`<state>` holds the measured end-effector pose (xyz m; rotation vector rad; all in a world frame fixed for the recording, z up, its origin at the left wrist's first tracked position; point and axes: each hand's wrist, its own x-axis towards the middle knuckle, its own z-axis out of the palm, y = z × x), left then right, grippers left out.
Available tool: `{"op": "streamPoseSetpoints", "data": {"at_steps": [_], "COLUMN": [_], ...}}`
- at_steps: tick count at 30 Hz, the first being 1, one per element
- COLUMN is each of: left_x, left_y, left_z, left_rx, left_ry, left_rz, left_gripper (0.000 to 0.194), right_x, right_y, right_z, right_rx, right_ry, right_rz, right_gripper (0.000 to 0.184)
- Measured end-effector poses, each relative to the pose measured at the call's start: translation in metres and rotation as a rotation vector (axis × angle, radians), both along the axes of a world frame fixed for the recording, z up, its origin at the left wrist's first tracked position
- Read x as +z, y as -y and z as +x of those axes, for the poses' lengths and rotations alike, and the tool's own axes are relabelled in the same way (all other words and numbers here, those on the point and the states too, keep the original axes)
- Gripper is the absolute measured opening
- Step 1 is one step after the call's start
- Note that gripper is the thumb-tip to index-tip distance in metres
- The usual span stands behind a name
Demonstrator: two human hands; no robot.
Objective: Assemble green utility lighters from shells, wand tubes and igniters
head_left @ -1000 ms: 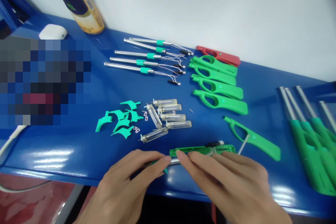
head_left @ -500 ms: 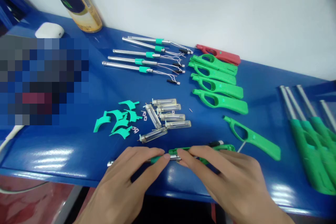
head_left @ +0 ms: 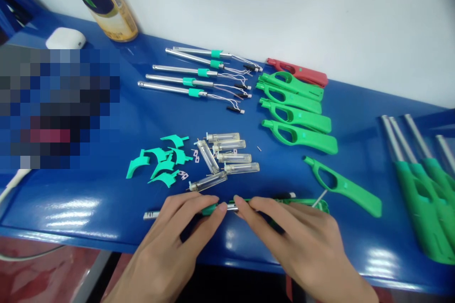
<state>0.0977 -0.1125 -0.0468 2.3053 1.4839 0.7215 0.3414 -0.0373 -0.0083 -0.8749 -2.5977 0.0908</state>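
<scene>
My left hand (head_left: 177,236) and my right hand (head_left: 295,241) meet near the front edge of the blue table (head_left: 106,199). Both pinch a partly built lighter: a metal tube (head_left: 152,215) with a teal collar sticks out left under my left fingers, and a green handle shell (head_left: 302,202) lies under my right fingers. Just behind the hands lie clear gas tanks (head_left: 223,158) and teal trigger pieces (head_left: 159,161).
Farther back lie several metal tubes with wires (head_left: 192,75), several green handle halves (head_left: 298,113) and a red one (head_left: 298,71). A single green half (head_left: 344,187) lies right of my hands. Finished lighters (head_left: 423,180) sit at far right. A can (head_left: 103,0) and white case (head_left: 66,38) stand at back left.
The metal tube has slid out to the left past my left hand, and the green shell has shifted slightly right. Both hands stayed close together on the piece.
</scene>
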Motion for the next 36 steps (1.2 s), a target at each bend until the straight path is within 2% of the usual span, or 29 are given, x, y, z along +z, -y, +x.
{"op": "streamPoseSetpoints", "data": {"at_steps": [4, 10, 14, 20, 25, 36], "left_x": [0.001, 0.001, 0.000, -0.002, 0.000, 0.008], "left_y": [-0.002, -0.006, -0.004, -0.005, -0.009, -0.011], "left_z": [0.001, 0.003, 0.003, 0.002, 0.003, 0.004], "left_rx": [0.026, 0.033, 0.007, 0.014, 0.007, 0.030], "left_ry": [-0.039, 0.007, -0.025, -0.075, -0.074, -0.044], "left_rz": [0.000, -0.004, -0.004, 0.022, -0.009, 0.007], "left_gripper": [0.057, 0.052, 0.052, 0.047, 0.042, 0.046], "right_x": [-0.002, -0.004, -0.001, 0.003, -0.002, -0.006], "right_y": [0.000, 0.002, 0.004, 0.008, 0.010, 0.011], "right_z": [0.004, 0.006, 0.009, 0.029, 0.033, 0.031], "right_rx": [0.018, 0.017, -0.045, -0.171, -0.164, -0.170], "right_ry": [0.039, 0.061, 0.049, 0.115, 0.097, 0.059], "right_rz": [-0.014, -0.003, 0.002, -0.034, -0.073, -0.083], "right_gripper": [0.037, 0.037, 0.026, 0.035, 0.031, 0.032]}}
